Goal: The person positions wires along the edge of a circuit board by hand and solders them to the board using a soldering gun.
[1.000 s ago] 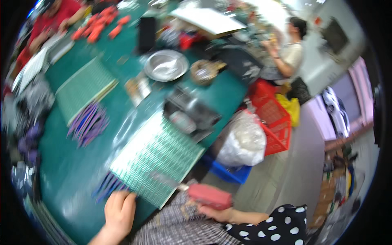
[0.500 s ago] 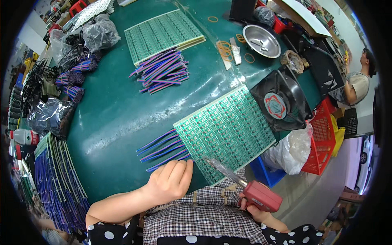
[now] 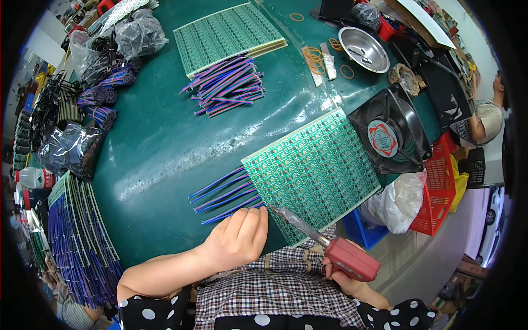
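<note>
My left hand (image 3: 239, 234) is closed in a pinch at the left edge of a green circuit board panel (image 3: 313, 170); whatever its fingers hold is hidden. In my right hand (image 3: 346, 280) is a red soldering gun (image 3: 352, 258), gripped by its handle. The gun's metal tip meets the panel's left edge, right beside my left fingertips. Several blue, pink and black wires (image 3: 220, 184) stick out leftward from that edge, just beyond my left hand. The panel lies at a slant on the green table mat (image 3: 159, 220).
A black fan (image 3: 388, 132) stands against the panel's right side. Farther off lie a wire pile (image 3: 228, 88), stacked panels (image 3: 228, 38), rubber bands (image 3: 314, 60) and a metal bowl (image 3: 364, 49). Wired boards (image 3: 82, 242) hang at the left. A person (image 3: 487, 121) is at far right.
My left hand has moved slightly right, up to the panel's edge. The soldering gun's tip has come left and up, close to my left fingertips. The whole view has shifted a little.
</note>
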Motion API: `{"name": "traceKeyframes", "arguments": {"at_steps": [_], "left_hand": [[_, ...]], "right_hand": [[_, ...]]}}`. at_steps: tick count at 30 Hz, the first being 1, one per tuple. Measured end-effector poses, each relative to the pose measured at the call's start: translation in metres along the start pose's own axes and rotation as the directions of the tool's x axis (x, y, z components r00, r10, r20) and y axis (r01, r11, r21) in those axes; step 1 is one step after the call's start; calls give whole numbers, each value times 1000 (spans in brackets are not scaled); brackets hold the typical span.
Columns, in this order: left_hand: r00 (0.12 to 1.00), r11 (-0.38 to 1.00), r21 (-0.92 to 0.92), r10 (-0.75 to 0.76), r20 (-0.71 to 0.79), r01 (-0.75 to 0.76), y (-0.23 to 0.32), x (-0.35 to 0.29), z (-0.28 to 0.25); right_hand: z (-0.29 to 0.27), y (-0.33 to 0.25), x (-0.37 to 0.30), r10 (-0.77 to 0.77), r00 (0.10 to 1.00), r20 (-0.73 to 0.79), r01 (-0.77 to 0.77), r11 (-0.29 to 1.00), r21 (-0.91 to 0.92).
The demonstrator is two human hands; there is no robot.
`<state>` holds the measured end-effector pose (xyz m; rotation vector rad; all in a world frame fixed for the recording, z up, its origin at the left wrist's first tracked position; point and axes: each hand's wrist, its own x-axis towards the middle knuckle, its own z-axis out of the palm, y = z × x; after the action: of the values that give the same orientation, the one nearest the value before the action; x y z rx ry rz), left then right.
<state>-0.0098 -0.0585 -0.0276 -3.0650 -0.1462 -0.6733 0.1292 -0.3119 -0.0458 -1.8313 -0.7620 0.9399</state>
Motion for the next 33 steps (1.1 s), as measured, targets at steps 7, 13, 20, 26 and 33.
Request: {"name": "traceKeyframes", "arguments": {"at_steps": [7,13,20,26,33], "left_hand": [[1000,1000,13,9,-19,-9,0,-2,1],[1000,1000,6,6,-17,-6,0,-1,1],[1000,1000,27,16,-8,-16,1,0,1],[1000,999,33,14,-6,-14,1,-1,1],[1000,1000,18,9,-6,-9,0,0,0]], "right_hand": [[2,-4,3,-81,997,-7,81,997,-9],[5,-1,1,-74,996,-41,78,990,114],[-2,12,5,-277,960,37,280,951,-130],[-4,-3,9,-285,959,-8,282,952,-119],[-3,-5,13,-444,895,47,441,861,-254]]}}
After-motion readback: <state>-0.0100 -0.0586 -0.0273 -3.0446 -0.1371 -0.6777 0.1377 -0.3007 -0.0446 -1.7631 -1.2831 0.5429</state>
